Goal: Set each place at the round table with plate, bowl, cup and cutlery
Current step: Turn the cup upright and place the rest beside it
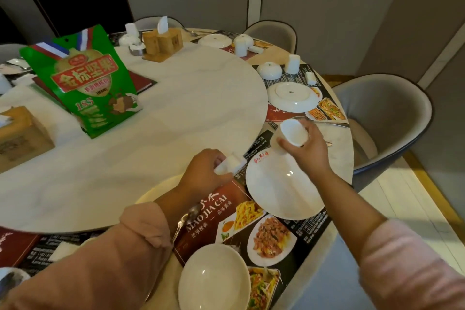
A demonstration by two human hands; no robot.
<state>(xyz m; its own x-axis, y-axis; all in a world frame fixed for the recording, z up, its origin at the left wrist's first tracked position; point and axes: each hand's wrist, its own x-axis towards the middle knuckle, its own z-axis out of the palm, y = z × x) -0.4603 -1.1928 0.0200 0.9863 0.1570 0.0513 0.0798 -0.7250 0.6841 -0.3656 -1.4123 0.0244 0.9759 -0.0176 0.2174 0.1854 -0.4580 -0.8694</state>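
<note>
Right hand (308, 151) is up over the table edge, fingers and thumb curled round a white cup (293, 132). The cup is tipped, one round end facing the camera, held just off twelve o'clock of the white plate (281, 189). That plate lies face up on the printed menu placemat (224, 211).

Over at ten o'clock of the plate, the left hand (203, 171) is closed tight, pinching a small white piece (230, 163) right at the plate's rim; what it is, I cannot tell. A metal spoon (186, 219) lies on the mat under the left wrist. At seven o'clock of the plate, a white bowl (214, 279) sits mouth up.

A green snack bag (83, 78) stands on the marble turntable (163, 121) at ten o'clock.
</note>
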